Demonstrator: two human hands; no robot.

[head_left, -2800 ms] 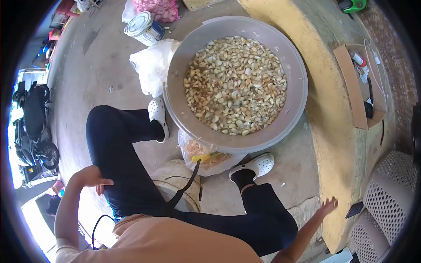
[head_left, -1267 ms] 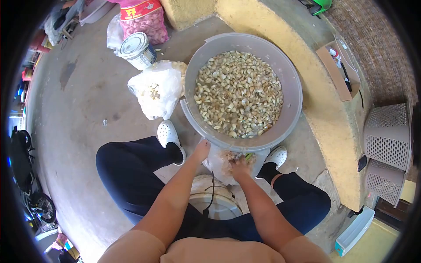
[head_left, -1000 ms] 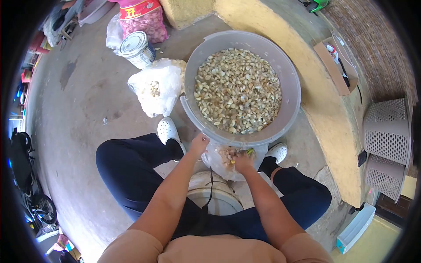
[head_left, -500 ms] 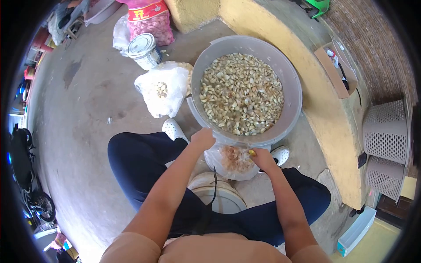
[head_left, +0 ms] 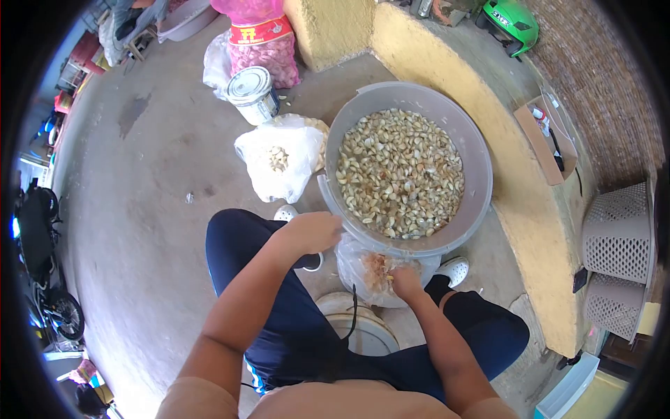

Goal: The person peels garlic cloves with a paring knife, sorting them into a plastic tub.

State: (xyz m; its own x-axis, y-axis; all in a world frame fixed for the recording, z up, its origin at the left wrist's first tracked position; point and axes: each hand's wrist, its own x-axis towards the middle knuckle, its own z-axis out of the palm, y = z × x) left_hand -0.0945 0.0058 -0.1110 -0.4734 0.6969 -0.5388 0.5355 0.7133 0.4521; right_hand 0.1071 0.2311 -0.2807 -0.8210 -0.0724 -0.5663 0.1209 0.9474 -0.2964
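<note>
My left hand (head_left: pixel 315 231) is closed at the near left rim of a large grey tub (head_left: pixel 480 202); its fingertips are hard to see, and what they hold, if anything, is hidden. Peeled-looking garlic cloves (head_left: pixel 401 174) sit in liquid in the tub. My right hand (head_left: pixel 407 283) is closed over a clear plastic bag (head_left: pixel 352 269), with a small yellow thing just showing at its fingers. Brownish garlic skins (head_left: pixel 377 271) lie in that bag, which stands against the tub between my legs.
Left of the tub, a white plastic bag (head_left: pixel 269 174) holds pale cloves. Behind it stand a lidded white bucket (head_left: pixel 255 108) and a pink mesh sack (head_left: pixel 269 59) of garlic. A yellow ledge (head_left: pixel 516 230) curves along the right, bearing a cardboard box (head_left: pixel 541 150).
My left hand has moved slightly down, apart from the bag's left edge. My right hand has gone lower, over the skins. The view has shifted, so the surroundings appear lower and farther right.
</note>
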